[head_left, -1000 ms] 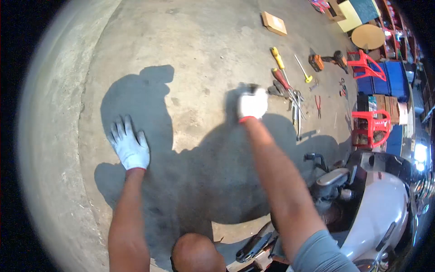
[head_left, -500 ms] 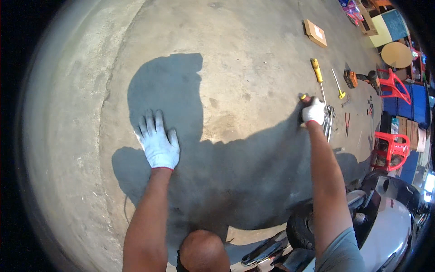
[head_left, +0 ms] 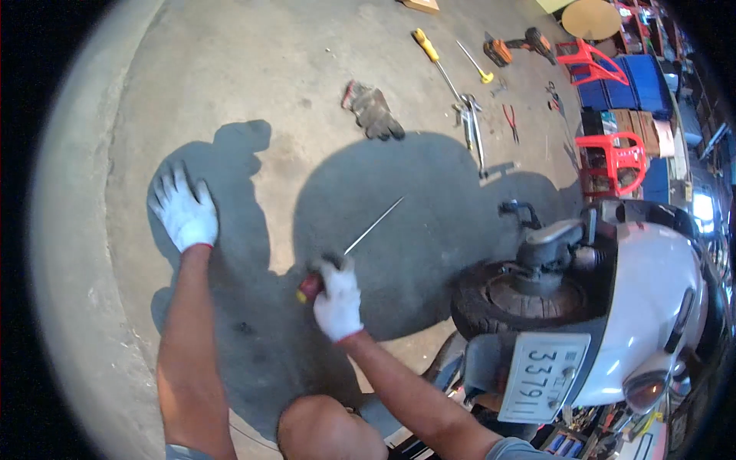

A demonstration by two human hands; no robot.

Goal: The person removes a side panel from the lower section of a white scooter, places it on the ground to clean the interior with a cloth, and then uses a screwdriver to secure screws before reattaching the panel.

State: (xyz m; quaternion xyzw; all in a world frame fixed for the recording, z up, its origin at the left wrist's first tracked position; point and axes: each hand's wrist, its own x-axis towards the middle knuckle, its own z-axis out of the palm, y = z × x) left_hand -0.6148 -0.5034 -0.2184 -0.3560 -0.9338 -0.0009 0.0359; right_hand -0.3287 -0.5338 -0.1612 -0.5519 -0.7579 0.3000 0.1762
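In the head view, my gloved left hand (head_left: 184,207) lies on the shadowed concrete floor (head_left: 222,77), fingers spread. My gloved right hand (head_left: 337,299) grips a red-and-yellow-handled screwdriver (head_left: 370,228), whose long thin shaft points up and to the right; the fingers are slightly blurred. Beyond it lies a dirty grey glove (head_left: 372,111). Farther right are a yellow-handled screwdriver (head_left: 425,46), a yellow T-handle tool (head_left: 483,75), wrenches (head_left: 477,134), red pliers (head_left: 512,123) and an orange-black cordless drill (head_left: 498,50).
A scooter (head_left: 652,299), rear tyre (head_left: 479,303) exposed, fills the lower right, close to my right arm. Red plastic chairs (head_left: 621,161), blue folded padding (head_left: 636,84), boxes (head_left: 644,130) and a round board (head_left: 590,19) line the right side. A small box (head_left: 420,4) sits at top.
My right hand has moved from the tool pile down and left, carrying the screwdriver. The grey glove now shows uncovered on the floor. My left hand still rests flat; the view has shifted.
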